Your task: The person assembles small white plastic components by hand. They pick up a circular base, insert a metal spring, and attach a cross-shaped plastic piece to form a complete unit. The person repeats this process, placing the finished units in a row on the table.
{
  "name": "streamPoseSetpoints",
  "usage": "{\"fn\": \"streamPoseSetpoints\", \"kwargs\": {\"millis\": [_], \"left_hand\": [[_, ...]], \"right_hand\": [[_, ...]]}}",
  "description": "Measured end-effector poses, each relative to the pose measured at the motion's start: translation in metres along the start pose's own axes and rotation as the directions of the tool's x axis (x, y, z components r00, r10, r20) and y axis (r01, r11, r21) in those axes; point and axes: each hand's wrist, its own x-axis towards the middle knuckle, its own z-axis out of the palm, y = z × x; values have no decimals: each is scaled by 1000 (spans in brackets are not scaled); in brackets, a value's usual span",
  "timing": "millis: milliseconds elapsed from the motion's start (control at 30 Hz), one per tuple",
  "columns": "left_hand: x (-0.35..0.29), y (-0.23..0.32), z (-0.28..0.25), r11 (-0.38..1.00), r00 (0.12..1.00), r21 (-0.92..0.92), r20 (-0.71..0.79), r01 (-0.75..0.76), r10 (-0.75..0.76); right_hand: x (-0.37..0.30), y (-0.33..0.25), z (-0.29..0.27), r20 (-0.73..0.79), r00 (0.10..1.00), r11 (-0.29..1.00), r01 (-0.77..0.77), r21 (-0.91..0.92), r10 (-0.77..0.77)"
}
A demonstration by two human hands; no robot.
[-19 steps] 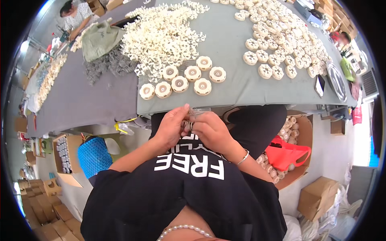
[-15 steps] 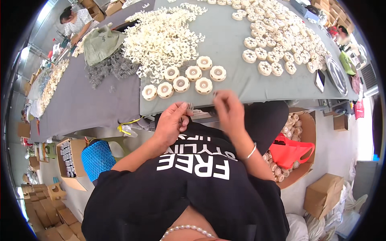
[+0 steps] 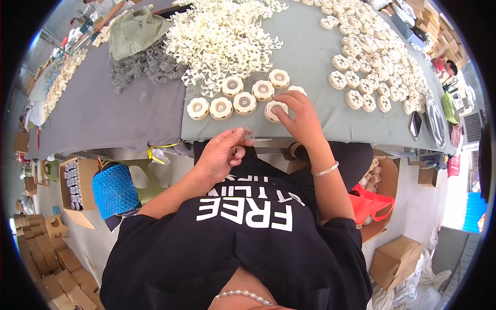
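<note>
Pinched between my left thumb and fingers is a thin grey coil spring (image 3: 248, 134), held just off the table's near edge. My left hand (image 3: 223, 154) is closed around it. My right hand (image 3: 304, 120) reaches over the table, thumb and fingers at the rim of a round cream plastic part (image 3: 274, 111) with a scalloped edge and a recessed centre. Several like parts (image 3: 244, 103) stand in rough rows beside it, and one is partly covered by my right hand. Beyond them lies a large heap of small cream plastic clips (image 3: 222, 39).
A pile of grey springs (image 3: 142, 64) lies left of the clips, next to a green sack (image 3: 135, 32). Many round cream pieces (image 3: 380, 67) cover the table's right side, near a phone (image 3: 415, 125). Below right stands a carton with a red bag (image 3: 369, 203). Another person works far left.
My right hand has moved forward and right from beside the left hand to a round part on the table. My left hand keeps hold of the spring. The view has shifted slightly.
</note>
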Motion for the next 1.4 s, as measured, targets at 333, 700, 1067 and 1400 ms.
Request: {"fn": "streamPoseSetpoints", "kwargs": {"millis": [333, 700, 1067, 1400], "left_hand": [[81, 38, 13, 999, 976, 35, 218, 1, -9], [150, 103, 3, 955, 954, -196, 157, -222, 254], [142, 94, -3, 985, 958, -31, 226, -173, 175], [142, 118, -25, 650, 760, 441, 125, -619, 638]], "right_hand": [[27, -9, -21, 82, 993, 946, -105, 308, 84], [93, 76, -3, 184, 974, 976, -99, -193, 135], [118, 44, 29, 223, 955, 979, 178, 101, -196], [103, 54, 7, 377, 923, 972, 154, -179, -77]]}}
